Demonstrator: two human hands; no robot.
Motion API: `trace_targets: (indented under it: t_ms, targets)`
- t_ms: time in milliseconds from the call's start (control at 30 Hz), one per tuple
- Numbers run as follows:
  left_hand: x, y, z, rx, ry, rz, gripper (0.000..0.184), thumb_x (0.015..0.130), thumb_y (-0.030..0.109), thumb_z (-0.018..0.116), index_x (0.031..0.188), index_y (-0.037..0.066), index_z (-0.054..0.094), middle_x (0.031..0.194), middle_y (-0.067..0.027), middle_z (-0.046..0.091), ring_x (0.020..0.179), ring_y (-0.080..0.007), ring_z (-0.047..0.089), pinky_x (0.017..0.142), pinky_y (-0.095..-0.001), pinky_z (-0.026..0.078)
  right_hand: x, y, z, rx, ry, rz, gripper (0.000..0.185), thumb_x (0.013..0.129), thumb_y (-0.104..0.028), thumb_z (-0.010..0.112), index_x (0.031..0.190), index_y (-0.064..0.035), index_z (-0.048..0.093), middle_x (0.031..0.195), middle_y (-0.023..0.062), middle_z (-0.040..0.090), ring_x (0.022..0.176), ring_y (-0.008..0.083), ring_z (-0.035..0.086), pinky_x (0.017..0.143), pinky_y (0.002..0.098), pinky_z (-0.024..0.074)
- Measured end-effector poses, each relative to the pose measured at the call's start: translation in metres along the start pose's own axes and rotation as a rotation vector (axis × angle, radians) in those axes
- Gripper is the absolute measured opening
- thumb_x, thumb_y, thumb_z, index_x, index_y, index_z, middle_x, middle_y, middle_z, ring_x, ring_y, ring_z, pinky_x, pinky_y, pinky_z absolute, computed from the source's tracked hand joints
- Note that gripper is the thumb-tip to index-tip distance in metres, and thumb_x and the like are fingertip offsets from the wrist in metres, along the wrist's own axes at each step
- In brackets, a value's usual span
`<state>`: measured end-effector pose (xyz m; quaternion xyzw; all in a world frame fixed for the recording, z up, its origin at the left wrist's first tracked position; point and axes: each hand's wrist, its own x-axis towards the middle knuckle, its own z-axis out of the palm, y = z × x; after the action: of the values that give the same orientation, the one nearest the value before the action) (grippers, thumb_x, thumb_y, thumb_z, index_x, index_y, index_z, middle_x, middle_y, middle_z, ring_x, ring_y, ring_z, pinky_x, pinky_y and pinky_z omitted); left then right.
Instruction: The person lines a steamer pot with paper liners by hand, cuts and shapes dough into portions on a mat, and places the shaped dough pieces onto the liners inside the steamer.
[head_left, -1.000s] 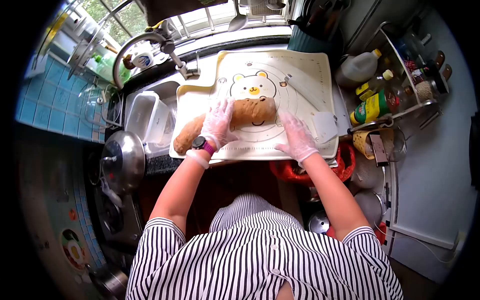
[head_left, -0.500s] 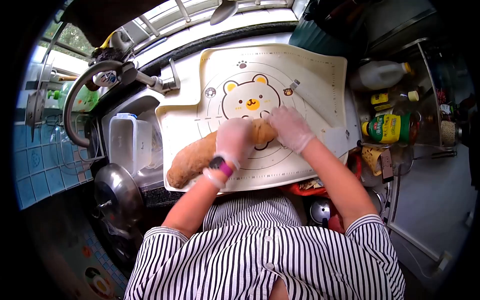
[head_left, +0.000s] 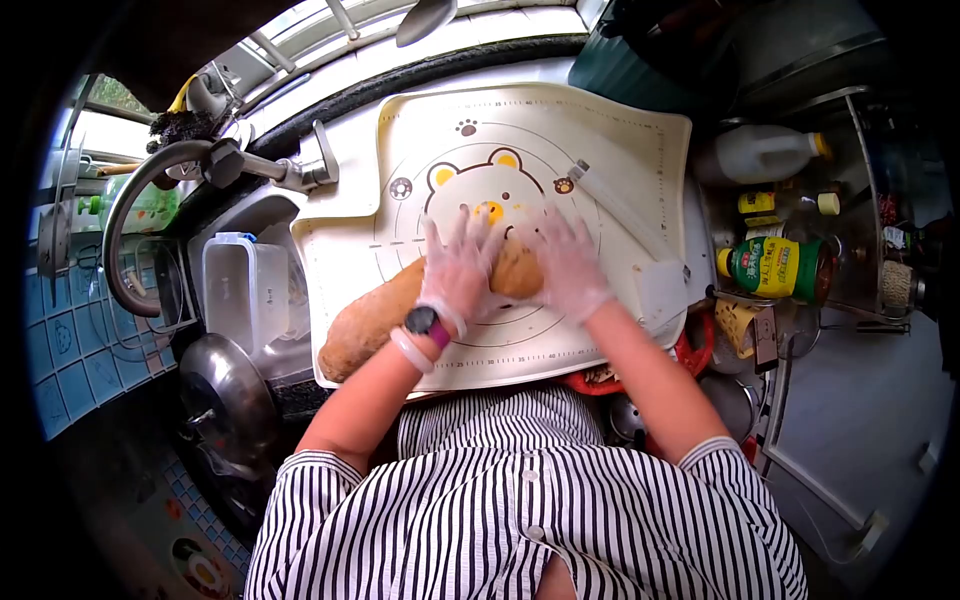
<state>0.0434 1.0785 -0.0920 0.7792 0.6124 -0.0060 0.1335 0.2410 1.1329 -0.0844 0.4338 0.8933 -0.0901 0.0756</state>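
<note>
Here at the counter, the pale mat [head_left: 560, 120] has its raised rim running all round, and the notched corner sits toward the sink tap [head_left: 125, 225]. Plenty of bare mat lies beyond the fingertips, right up to the back rim. On the right there's less: a pale strip [head_left: 622, 212] slants across, with a whitish card [head_left: 660, 290] near the rim. Up front, the striped shirt [head_left: 500, 490] is close to the near edge, and on the left a plastic tub [head_left: 245, 295] stands in the sink, just past the rim.

And the dough [head_left: 375, 320]! It lies on the mat, a thick brown log slanting down to the front left corner, its rounded end near the rim. The skin is slightly rough, mottled darker toward that end. Between the hands shows a rounded, dark-flecked lump [head_left: 517, 272]; whether it joins the log under the palm, I can't tell.

Both hands are in clear gloves. Left hand [head_left: 462, 268]: fingers spread, unclenched, over the printed bear [head_left: 470, 190], palm across the dough. Right hand [head_left: 566, 265]: fingers stretched out too, not gripping, against the lump's right side.
</note>
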Motion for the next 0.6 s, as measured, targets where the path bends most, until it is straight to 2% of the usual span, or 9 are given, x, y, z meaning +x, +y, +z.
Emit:
trace_targets:
  t_ms: [100,167,200,233,267,300,367,500,600]
  targets:
    - [0.034,-0.008,-0.046,-0.026,-0.044,-0.087,0.090,0.066,0.072,0.078,0.142,0.027,0.058,0.163,-0.0187,0.032,0.152,-0.0415,0.023,0.116,-0.0739,0.012,0.047,0.031,-0.025,0.152,-0.067,-0.183,0.099,0.066,-0.067,0.081,0.144,-0.0132,0.054,0.153,0.0123,0.045,0.144,0.0315,0.038,0.120,0.0546,0.0282]
    - [0.040,-0.012,-0.026,-0.047,0.092,-0.112,0.097,0.065,0.070,0.079,0.144,0.019,0.056,0.161,-0.0199,0.034,0.150,-0.0392,0.029,0.119,-0.0645,0.019,0.060,0.036,-0.045,0.321,-0.299,-0.064,0.093,0.061,-0.064,0.086,0.132,-0.0082,0.064,0.148,0.0126,0.049,0.138,0.0342,0.044,0.118,0.0434,0.0342]
    - [0.038,-0.006,-0.017,-0.109,0.049,-0.098,0.101,0.065,0.069,0.080,0.145,0.014,0.053,0.159,-0.0204,0.036,0.148,-0.0374,0.032,0.120,-0.0582,0.022,0.054,0.035,-0.055,0.233,-0.280,-0.092,0.089,0.067,-0.053,0.087,0.138,-0.0072,0.059,0.148,0.0142,0.049,0.135,0.0354,0.048,0.115,0.0417,0.0386]
    - [0.031,0.004,-0.015,-0.173,0.006,-0.084,0.105,0.065,0.068,0.081,0.146,0.008,0.050,0.158,-0.0208,0.038,0.146,-0.0357,0.035,0.121,-0.0520,0.026,0.040,0.037,-0.050,0.233,-0.280,-0.093,0.089,0.067,-0.053,0.087,0.138,-0.0072,0.059,0.148,0.0142,0.049,0.135,0.0354,0.048,0.115,0.0417,0.0386]
    - [0.019,0.013,-0.012,-0.183,0.073,-0.021,0.113,0.066,0.066,0.082,0.149,0.001,0.042,0.156,-0.0211,0.040,0.144,-0.0337,0.038,0.120,-0.0445,0.028,0.017,0.043,-0.039,0.322,-0.022,-0.096,0.084,0.071,-0.045,0.085,0.140,-0.0074,0.056,0.149,0.0143,0.049,0.136,0.0358,0.047,0.115,0.0433,0.0389]
    - [0.003,0.021,-0.001,-0.293,0.145,0.016,0.113,0.062,0.061,0.086,0.148,0.002,0.042,0.153,-0.0233,0.042,0.144,-0.0378,0.038,0.120,-0.0506,0.028,-0.008,0.050,-0.029,0.407,0.236,-0.097,0.080,0.075,-0.038,0.084,0.142,-0.0077,0.054,0.150,0.0144,0.048,0.137,0.0363,0.047,0.114,0.0450,0.0391]
    - [-0.020,0.048,-0.004,-0.097,0.143,-0.004,0.111,0.062,0.061,0.085,0.147,0.003,0.043,0.151,-0.0220,0.044,0.145,-0.0352,0.038,0.120,-0.0523,0.027,-0.062,0.058,-0.015,0.295,0.296,0.183,0.072,0.080,-0.027,0.080,0.143,-0.0050,0.051,0.146,0.0154,0.052,0.137,0.0348,0.047,0.114,0.0485,0.0372]
    - [-0.015,0.047,0.007,-0.053,0.227,0.038,0.105,0.063,0.061,0.085,0.145,0.007,0.047,0.147,-0.0179,0.048,0.143,-0.0326,0.039,0.119,-0.0538,0.027,-0.153,0.091,0.037,0.202,0.461,0.490,0.082,0.079,-0.031,0.081,0.148,-0.0067,0.045,0.148,0.0181,0.050,0.137,0.0382,0.046,0.113,0.0488,0.0377]
    - [0.031,0.030,-0.009,-0.187,0.075,-0.071,0.093,0.065,0.062,0.084,0.139,0.015,0.055,0.140,-0.0092,0.053,0.138,-0.0311,0.043,0.116,-0.0535,0.030,-0.159,0.100,0.043,0.252,0.402,0.756,0.092,0.075,-0.037,0.084,0.152,-0.0075,0.041,0.147,0.0206,0.052,0.135,0.0401,0.049,0.112,0.0493,0.0399]
